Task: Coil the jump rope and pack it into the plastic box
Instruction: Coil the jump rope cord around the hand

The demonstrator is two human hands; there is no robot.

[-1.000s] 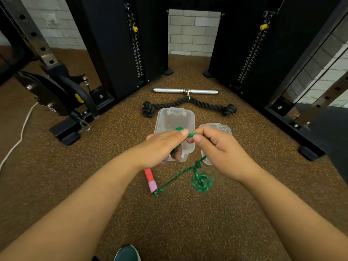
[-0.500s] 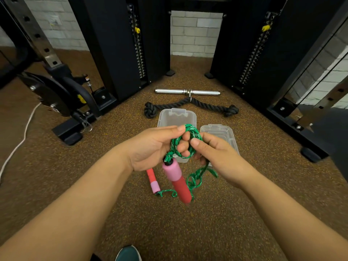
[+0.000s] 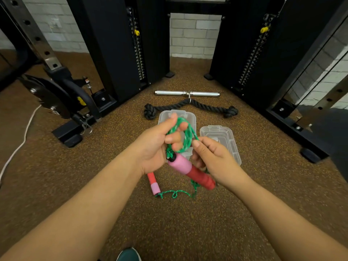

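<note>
We hold the green-and-white braided jump rope (image 3: 185, 137) up in front of us, above the brown speckled gym floor (image 3: 188, 223), and what matters for the coming move is where its loose length lies: below and toward us from the fingers, running down from the coil to the floor and across to the second red-and-pink handle (image 3: 153, 183), which lies flat just under our left wrist with its long axis pointing roughly away from us. Our left hand (image 3: 156, 146) has its fingers curled through a small coil of the rope, gripping the loops, and the first thick pink-and-red foam handle (image 3: 190, 170) hangs from that coil, slanting down toward the right. Our right hand (image 3: 211, 159) pinches the strand between thumb and forefinger just beside the coil, its other fingers curled; it is the nearer hand to the trailing rope, so we judge it should feed the next loop. The rope looks thin, limp and kinked, with a small twist on the floor. The clear plastic box (image 3: 192, 119) sits open on the floor directly beyond our hands, partly hidden by them, its clear lid (image 3: 222, 140) beside it to the right.
</note>
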